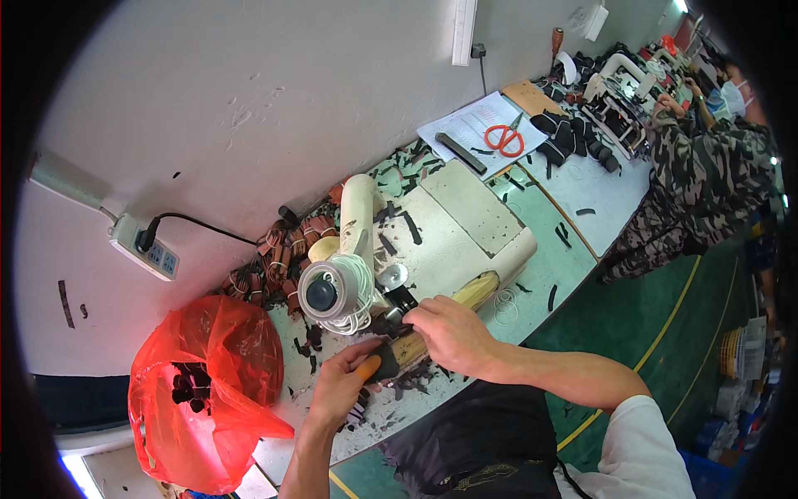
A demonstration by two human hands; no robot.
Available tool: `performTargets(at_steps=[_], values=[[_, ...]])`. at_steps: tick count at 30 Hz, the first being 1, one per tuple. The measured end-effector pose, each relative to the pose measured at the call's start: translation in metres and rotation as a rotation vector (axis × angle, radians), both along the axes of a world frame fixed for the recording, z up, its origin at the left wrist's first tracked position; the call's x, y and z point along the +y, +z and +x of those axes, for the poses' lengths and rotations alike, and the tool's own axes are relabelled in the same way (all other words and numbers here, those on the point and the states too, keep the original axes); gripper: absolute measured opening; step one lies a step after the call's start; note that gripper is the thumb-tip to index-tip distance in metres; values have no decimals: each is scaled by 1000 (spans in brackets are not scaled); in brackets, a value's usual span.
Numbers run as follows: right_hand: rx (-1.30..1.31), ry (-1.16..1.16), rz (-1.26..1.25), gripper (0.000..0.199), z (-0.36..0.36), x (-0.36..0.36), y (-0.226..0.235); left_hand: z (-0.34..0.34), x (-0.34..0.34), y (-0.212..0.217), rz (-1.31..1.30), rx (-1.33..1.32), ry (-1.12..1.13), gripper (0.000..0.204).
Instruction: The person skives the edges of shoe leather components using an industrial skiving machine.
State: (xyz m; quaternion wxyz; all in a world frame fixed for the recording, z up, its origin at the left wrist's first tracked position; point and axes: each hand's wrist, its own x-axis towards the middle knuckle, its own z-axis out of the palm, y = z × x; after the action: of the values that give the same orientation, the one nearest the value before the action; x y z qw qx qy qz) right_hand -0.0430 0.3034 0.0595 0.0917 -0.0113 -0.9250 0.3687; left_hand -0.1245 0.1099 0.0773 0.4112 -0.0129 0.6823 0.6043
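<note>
1. Head view, centre of the frame: the right hand (453, 333) lies palm down with fingers curled over a dark strip piece on the worn wooden block (449, 320) at the front of the cream-coloured bench machine (432, 241). It presses on that piece; whether it actually pinches it cannot be told.
2. Just lower left of it, the left hand (341, 384) is closed around an orange-handled tool (371, 366), whose dark head points up right toward the block.
3. The dark strip piece (397, 320) lies between the two hands, under the right fingertips and beside the machine's round spool of white cord (337, 293).
4. Lower left of the frame: a red translucent plastic bag (204, 391) hangs open with black scraps inside.
5. Left edge: a white power strip (145, 249) is fixed on the wall, with a black cable plugged in.
6. Upper right: orange-handled scissors (504, 138) rest on white paper sheets (474, 125); further right another person in a camouflage jacket (706, 179) works at a second machine.
7. Brown and black strap offcuts (278, 258) are heaped against the wall behind the machine.
</note>
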Motion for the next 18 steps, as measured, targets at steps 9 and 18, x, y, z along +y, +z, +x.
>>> performTargets(at_steps=[9,18], values=[[-88,55,-95,15,-4,4,9,-6,13,3,-375,129,-115,22],[-23,-35,7,22,5,-4,12,-3,-5,0,-89,16,-13,22]])
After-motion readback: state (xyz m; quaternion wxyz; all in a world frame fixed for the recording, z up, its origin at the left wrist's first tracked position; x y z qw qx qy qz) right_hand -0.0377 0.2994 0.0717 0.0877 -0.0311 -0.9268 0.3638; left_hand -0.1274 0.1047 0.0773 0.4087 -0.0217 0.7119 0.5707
